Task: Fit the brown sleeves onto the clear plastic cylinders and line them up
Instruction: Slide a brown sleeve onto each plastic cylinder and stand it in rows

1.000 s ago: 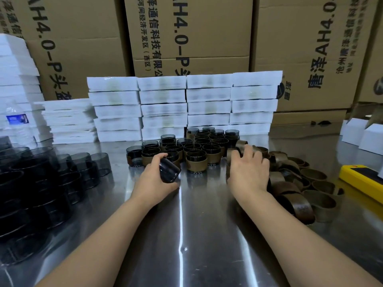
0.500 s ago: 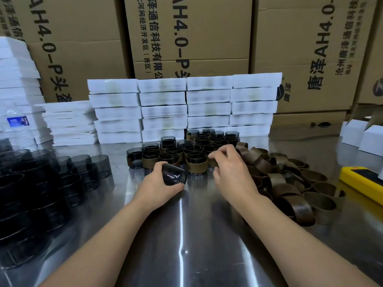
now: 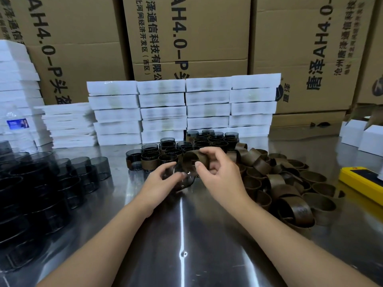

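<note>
My left hand (image 3: 159, 181) grips a clear smoky plastic cylinder (image 3: 183, 180) over the middle of the metal table (image 3: 182, 235). My right hand (image 3: 219, 172) pinches a brown sleeve (image 3: 191, 159) just above and touching the cylinder. Behind the hands stand rows of sleeved cylinders (image 3: 165, 152). A heap of loose brown sleeves (image 3: 286, 183) lies to the right. Bare cylinders (image 3: 41, 183) are stacked at the left.
Stacks of white flat boxes (image 3: 182, 110) stand behind the rows, with large cardboard cartons (image 3: 186, 38) behind them. A water bottle (image 3: 17, 125) is at the far left. A yellow device (image 3: 360, 179) and white boxes (image 3: 362, 135) sit at the right.
My right hand has lifted a brown sleeve from the heap and brought it left to the cylinder. My left hand has shifted slightly right with the cylinder.
</note>
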Available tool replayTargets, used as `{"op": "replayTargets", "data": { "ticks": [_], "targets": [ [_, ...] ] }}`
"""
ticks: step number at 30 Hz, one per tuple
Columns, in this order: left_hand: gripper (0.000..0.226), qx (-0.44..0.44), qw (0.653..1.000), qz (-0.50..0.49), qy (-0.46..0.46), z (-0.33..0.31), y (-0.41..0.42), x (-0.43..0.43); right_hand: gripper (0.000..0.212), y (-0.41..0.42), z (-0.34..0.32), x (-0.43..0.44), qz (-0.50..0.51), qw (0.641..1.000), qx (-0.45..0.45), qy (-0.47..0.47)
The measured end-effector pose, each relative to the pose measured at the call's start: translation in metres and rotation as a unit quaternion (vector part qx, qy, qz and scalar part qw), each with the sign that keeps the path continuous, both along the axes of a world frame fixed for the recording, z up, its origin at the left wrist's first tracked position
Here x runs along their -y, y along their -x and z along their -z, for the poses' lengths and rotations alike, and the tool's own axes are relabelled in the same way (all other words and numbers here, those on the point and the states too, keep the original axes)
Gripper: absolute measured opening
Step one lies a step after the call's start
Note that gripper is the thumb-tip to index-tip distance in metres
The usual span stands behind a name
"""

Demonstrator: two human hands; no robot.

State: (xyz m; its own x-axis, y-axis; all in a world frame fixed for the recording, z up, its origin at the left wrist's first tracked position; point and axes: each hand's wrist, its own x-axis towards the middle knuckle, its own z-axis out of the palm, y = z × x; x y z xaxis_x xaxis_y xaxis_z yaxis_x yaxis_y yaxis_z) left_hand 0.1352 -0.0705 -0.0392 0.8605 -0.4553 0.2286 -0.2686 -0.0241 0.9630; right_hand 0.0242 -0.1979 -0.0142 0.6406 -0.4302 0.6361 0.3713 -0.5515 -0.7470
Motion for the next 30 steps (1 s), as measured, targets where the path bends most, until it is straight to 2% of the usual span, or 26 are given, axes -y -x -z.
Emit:
{"op": "replayTargets", "data": {
  "ticks": [3, 5, 7, 15, 21, 30],
  "targets": [
    [0.012, -0.118, 0.989, 0.06, 0.07, -0.0032, 0.0046, -0.0006, 0.021, -0.0039, -0.0017, -0.0027, -0.074, 0.984, -0.008, -0.162],
    [0.01, -0.159, 0.98, 0.085, 0.086, -0.0032, 0.0055, -0.0008, 0.014, -0.0041, -0.0039, -0.0021, -0.098, 0.968, -0.017, -0.231],
    [0.021, -0.186, 0.974, 0.097, 0.09, -0.0041, 0.0052, -0.0009, 0.009, -0.0031, -0.0054, 0.0001, -0.098, 0.963, -0.032, -0.25],
    [0.061, -0.226, 0.961, 0.136, 0.085, -0.0086, 0.0024, -0.0025, 0.007, 0.0001, -0.0033, 0.0004, -0.083, 0.966, -0.108, -0.219],
    [0.055, -0.181, 0.968, 0.163, 0.058, -0.0073, 0.0016, -0.0039, 0.004, -0.0003, -0.0009, 0.0008, -0.099, 0.97, -0.105, -0.197],
    [0.045, -0.188, 0.967, 0.162, 0.057, -0.007, -0.0009, -0.0041, 0.007, -0.0007, 0.001, 0.0036, -0.105, 0.976, -0.099, -0.163]
  ]
}}
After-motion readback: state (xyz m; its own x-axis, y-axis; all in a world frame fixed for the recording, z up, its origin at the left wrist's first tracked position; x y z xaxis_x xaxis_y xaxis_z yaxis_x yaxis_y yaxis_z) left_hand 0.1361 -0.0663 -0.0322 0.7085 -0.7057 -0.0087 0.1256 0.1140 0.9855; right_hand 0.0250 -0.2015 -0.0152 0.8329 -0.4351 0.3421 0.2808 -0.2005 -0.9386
